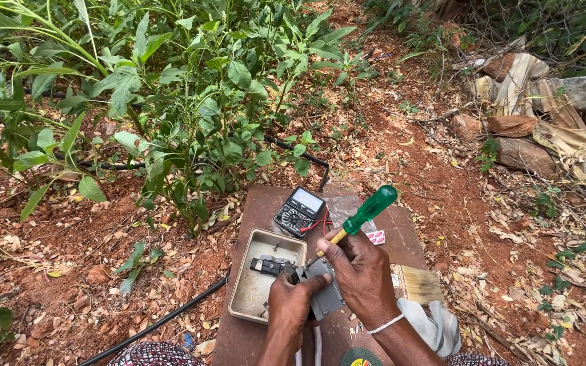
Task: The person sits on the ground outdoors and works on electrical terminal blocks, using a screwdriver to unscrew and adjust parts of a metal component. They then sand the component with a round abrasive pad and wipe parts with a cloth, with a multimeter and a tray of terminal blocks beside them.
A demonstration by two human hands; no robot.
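Note:
My right hand (359, 271) grips a screwdriver with a translucent green handle (369, 209); its tip points down into a small grey metal part (325, 290). My left hand (291, 299) holds that grey part from below. Both hands hover over a brown board (401, 234) on the ground. Just left of the hands lies a shallow beige tray (256, 288) with a black component (267, 266) inside.
A black multimeter (299, 211) with red leads lies at the board's far end. A paintbrush (420, 283) and white cloth (435, 329) lie right of my hands. Green plants (171, 88) crowd the left. Black hoses (164, 320) cross red soil. Stones and sacking (530, 122) sit at right.

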